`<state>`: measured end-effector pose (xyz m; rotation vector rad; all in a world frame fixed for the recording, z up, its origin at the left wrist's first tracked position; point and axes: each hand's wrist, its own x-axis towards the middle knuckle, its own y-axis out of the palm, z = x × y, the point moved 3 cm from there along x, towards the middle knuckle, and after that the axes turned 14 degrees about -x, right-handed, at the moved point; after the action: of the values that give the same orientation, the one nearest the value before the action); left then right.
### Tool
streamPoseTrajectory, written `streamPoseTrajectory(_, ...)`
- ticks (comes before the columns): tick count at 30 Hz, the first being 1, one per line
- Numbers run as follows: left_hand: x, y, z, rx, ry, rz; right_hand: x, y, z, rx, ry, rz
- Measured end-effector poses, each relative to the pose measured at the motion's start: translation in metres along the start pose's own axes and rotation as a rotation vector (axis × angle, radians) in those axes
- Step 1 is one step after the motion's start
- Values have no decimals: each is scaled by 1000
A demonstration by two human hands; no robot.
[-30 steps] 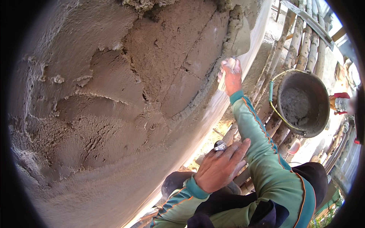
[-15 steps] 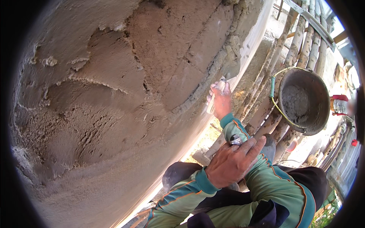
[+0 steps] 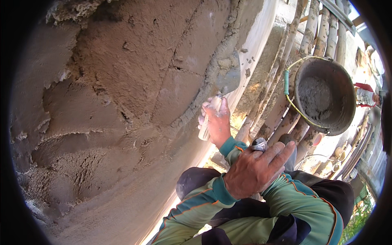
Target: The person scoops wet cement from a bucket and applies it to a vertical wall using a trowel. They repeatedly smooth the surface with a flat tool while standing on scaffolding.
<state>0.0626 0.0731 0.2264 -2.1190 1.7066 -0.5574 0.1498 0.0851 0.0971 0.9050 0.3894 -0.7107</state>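
Note:
My right hand (image 3: 217,121) is closed around the pale wooden handle of a trowel (image 3: 232,77). The grey metal blade lies against the mortar wall (image 3: 163,69), by a raised ridge of wet mortar (image 3: 204,87). Some mortar sits on the blade, and crumbs show on the pale strip beside it. My left hand (image 3: 255,168) is over my right forearm, with its fingers stretched out and nothing in it. A large ring is on one of its fingers. Rough, uneven patches cover the wall to the left.
Right of my hands, a dark bucket (image 3: 347,98) of grey mortar stands on wooden poles (image 3: 310,30), its yellow handle with a green grip tipped to the left. My bent knees (image 3: 196,181) are beneath my arms. Another person (image 3: 365,96) shows at the far right edge.
My right hand and the trowel have moved left and lower in the view, and more of the blade now shows. Mortar crumbs have appeared on the pale strip. The whole view has shifted somewhat.

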Motion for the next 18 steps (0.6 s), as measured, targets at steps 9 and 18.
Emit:
streamPoseTrajectory(9, -13, -6, 4, 22, -11, -21, 23, -1, 22, 65, -10, 92)
streamPoseTrajectory(18, -18, -13, -12, 28, 52, -47, 13, -19, 35, 457, -20, 380)
